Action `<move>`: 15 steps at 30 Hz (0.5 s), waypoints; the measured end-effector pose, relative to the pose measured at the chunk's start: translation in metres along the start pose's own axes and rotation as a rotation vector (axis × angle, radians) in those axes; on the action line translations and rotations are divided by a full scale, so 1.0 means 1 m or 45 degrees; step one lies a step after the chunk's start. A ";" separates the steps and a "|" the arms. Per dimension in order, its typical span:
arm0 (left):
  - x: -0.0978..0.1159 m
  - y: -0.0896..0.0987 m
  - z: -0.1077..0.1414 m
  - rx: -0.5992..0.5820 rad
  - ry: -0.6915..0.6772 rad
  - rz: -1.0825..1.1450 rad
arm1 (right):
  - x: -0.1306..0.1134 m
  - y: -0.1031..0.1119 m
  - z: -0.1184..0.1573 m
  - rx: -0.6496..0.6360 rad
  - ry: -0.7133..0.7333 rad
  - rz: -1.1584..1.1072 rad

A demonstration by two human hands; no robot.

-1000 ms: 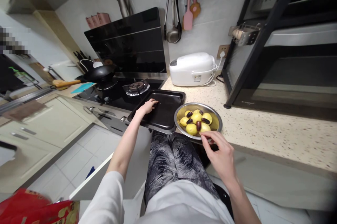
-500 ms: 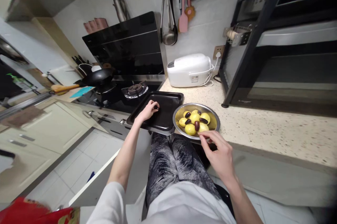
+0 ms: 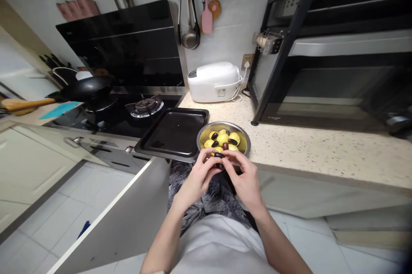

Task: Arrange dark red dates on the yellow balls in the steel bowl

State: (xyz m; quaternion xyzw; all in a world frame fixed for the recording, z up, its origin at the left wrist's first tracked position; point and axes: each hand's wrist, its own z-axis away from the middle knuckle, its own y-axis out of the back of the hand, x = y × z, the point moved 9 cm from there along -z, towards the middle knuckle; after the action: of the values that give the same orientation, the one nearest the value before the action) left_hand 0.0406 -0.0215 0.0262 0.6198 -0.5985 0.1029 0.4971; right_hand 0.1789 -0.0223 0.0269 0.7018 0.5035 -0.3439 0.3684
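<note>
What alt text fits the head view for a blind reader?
Left hand and right hand pinch dark oval pieces at the near rim of a metal bowl with yellow lumps and dark ones. A black tray lies left, a white appliance behind.

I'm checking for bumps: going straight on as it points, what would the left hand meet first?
Most likely the right hand: its fingertips face those of the left hand around a dark oval piece, though depth is unclear there.
</note>
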 end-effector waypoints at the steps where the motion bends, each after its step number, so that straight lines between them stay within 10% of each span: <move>1: 0.001 -0.004 0.000 -0.013 -0.016 0.005 | 0.006 0.002 0.000 0.000 -0.065 -0.045; 8: 0.003 -0.013 0.002 0.022 -0.050 0.056 | 0.027 0.003 -0.003 -0.108 -0.272 -0.339; 15: 0.001 0.004 0.002 0.202 0.005 0.056 | 0.006 0.019 -0.052 -0.139 -0.054 -0.161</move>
State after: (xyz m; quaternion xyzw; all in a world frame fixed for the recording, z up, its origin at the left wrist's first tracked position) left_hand 0.0365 -0.0225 0.0278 0.6437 -0.6010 0.1619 0.4453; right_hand 0.2045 0.0216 0.0507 0.6400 0.5568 -0.3533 0.3944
